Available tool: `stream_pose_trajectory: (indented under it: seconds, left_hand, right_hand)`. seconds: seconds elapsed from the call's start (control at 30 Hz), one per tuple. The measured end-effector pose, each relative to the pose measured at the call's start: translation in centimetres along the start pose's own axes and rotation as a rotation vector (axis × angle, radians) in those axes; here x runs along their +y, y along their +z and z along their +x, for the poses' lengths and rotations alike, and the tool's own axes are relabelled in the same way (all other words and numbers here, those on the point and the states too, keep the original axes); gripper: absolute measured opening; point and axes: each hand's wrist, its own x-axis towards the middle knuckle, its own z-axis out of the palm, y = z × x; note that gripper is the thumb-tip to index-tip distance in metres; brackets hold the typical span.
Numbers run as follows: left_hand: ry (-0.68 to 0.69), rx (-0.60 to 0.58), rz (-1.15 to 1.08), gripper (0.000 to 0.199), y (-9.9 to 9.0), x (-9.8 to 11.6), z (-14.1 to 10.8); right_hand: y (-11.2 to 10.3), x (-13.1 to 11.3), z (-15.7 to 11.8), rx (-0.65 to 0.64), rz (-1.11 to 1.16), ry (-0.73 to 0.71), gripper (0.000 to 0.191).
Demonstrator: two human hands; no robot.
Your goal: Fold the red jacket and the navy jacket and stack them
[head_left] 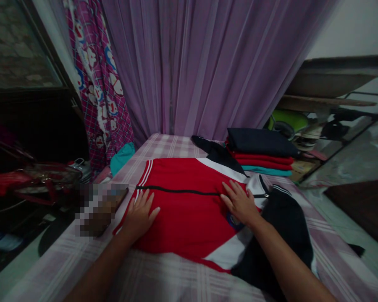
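A red, white and dark zip-up jacket (182, 214) lies spread on its back, its hem to the left and its white collar (256, 184) to the right. The black zipper (182, 191) runs closed along the middle. My left hand (140, 214) rests flat with fingers spread on the hem end, by the white stripes. On the chest near the collar, my right hand (239, 201) lies flat, fingers apart, beside a partly covered round blue badge (234, 221). One dark sleeve (290, 214) bends toward me under my right forearm; the other stretches toward the curtain.
The jacket lies on a plaid cloth (170, 277). A stack of folded clothes (261, 144), dark, red and teal, sits at the back right. Left of the hem is a partly pixelated dark object (103, 209). Purple curtains (208, 67) hang behind; a cluttered shelf (327, 100) stands right.
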Motion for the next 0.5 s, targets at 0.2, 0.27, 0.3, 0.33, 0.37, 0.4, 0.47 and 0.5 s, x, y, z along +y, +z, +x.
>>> stream_pose_trajectory:
  seconds: [0.2,0.27,0.3,0.33,0.37,0.4,0.47,0.5]
  left_hand:
    - [-0.050,-0.091,-0.091,0.064,-0.6,0.3,1.6]
    - [-0.042,-0.012,-0.205,0.062,-0.7,-0.3,1.7]
    - [-0.031,0.045,-0.283,0.060,-0.9,-0.8,1.4]
    - [-0.016,0.108,-0.366,0.057,-1.1,-1.3,1.0]
    - [0.005,0.168,-0.437,0.054,-1.5,-1.8,0.4]
    - [0.034,0.210,-0.490,0.051,-1.9,-2.4,-0.3]
    - [0.113,0.222,-0.536,0.047,-2.9,-3.3,-1.8]
    - [0.158,0.191,-0.536,0.046,-3.3,-3.7,-2.6]
  right_hand:
    - [-1.1,-0.5,-3.8,-0.102,0.069,0.026,0.048]
    - [-2.7,0.7,-4.6,-0.032,0.102,0.065,0.045]
    - [-3.6,1.7,-5.1,0.024,0.101,0.115,0.044]
    - [-4.5,2.9,-5.7,0.083,0.086,0.191,0.044]
    - [-5.3,4.2,-6.3,0.133,0.061,0.292,0.046]
    - [-6.0,5.6,-7.0,0.161,0.036,0.407,0.048]
    - [-6.7,8.6,-8.4,0.125,0.024,0.655,0.058]
    - [-6.7,9.9,-9.0,0.072,0.058,0.762,0.063]
